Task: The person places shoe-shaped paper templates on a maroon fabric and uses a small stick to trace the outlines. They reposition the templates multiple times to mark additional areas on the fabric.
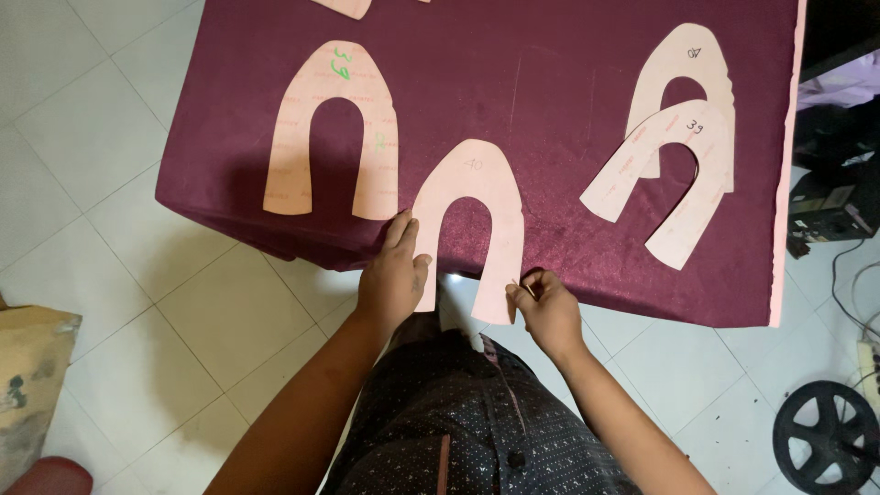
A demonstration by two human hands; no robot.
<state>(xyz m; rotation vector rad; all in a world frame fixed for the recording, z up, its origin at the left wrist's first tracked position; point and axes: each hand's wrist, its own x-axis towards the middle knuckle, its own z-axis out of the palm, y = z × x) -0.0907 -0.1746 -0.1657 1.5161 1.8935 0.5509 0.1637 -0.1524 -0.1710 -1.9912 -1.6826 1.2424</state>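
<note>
Pattern piece [469, 215], pink U-shape, at near edge of maroon cloth [550, 82], legs overhanging | left hand [392, 275] flat, pressing its left leg | right hand [547, 307] pinched on small pin-like thing beside right leg | likely thin, light, bendy card; hold by legs

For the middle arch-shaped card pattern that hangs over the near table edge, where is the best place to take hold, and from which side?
Probably the two leg ends of the middle pattern, from the near side. It lies flat on the maroon cloth, so a grip has little to catch elsewhere, but both legs overhang the edge. The left hand presses one leg; the right hand pinches beside the other.
</note>
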